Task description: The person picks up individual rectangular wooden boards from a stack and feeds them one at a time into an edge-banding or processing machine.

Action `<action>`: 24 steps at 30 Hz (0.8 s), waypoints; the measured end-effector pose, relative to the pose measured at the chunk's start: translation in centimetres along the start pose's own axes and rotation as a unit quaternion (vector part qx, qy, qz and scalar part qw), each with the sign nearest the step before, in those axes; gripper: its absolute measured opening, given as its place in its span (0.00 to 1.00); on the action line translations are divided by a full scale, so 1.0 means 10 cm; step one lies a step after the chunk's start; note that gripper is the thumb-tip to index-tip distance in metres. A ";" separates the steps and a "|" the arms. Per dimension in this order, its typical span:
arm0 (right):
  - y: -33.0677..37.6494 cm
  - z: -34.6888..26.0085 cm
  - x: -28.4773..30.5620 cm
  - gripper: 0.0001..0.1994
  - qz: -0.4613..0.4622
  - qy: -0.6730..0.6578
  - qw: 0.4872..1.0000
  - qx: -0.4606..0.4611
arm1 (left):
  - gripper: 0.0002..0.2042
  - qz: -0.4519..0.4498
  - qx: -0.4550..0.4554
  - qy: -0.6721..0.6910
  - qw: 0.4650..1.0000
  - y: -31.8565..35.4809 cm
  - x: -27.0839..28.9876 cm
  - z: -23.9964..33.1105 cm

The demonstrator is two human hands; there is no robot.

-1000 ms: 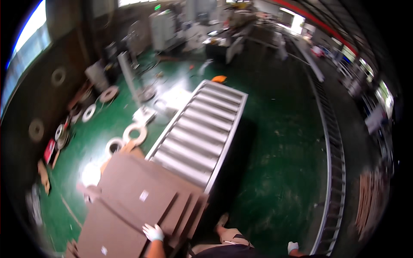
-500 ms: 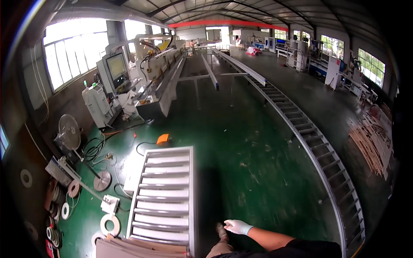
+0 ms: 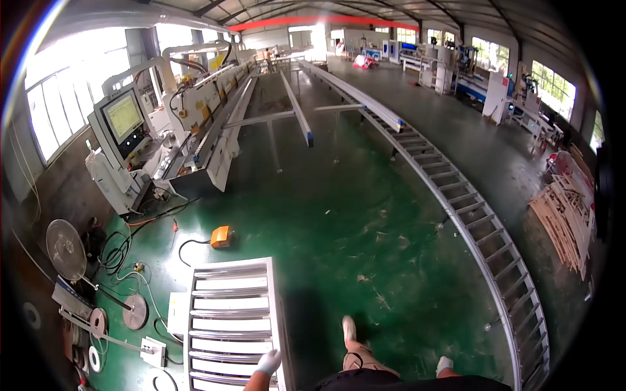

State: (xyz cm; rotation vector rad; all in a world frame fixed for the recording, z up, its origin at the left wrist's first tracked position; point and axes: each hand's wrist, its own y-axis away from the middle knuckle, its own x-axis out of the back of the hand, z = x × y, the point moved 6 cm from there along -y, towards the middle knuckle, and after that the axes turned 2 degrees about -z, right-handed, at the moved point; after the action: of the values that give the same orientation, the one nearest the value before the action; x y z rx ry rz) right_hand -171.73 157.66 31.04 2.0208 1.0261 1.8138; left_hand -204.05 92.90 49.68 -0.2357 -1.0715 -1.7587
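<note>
My left hand [image 3: 268, 362], in a white glove, is above the near right side of a short roller conveyor [image 3: 278, 313] with metal rollers and a pale frame. Its fingers look loosely stretched, and nothing shows in them. Whether it touches the frame I cannot tell. Low on the right, my right hand [image 3: 445, 364], also white-gloved, hangs over the green floor [image 3: 391, 293]. It is small and foreshortened, so its fingers do not show clearly; I see nothing held. One of my feet [image 3: 349, 328] is forward on the floor, right of the conveyor.
A long roller track [image 3: 469, 207] curves along the right. At the left stand a machine with a screen [image 3: 122, 117], a fan [image 3: 66, 249] and loose cables. An orange foot pedal [image 3: 221, 236] lies beyond the conveyor. Wood strips [image 3: 559, 218] are piled far right.
My left hand has come into view over the conveyor. My right hand has swung back to the right. The view has moved forward and turned; brown boards at the conveyor's near end have left view.
</note>
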 end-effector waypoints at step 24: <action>-2.29 -10.63 0.28 0.10 -0.244 -0.088 0.870 0.420 | 0.28 -0.104 0.270 0.092 0.953 -3.90 1.03 0.42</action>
State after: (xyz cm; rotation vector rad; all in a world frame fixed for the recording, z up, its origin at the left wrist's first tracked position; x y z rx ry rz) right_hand -279.51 147.20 40.91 1.9542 2.2798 0.9543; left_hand -242.52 92.57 36.85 0.3854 -1.4282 -1.5566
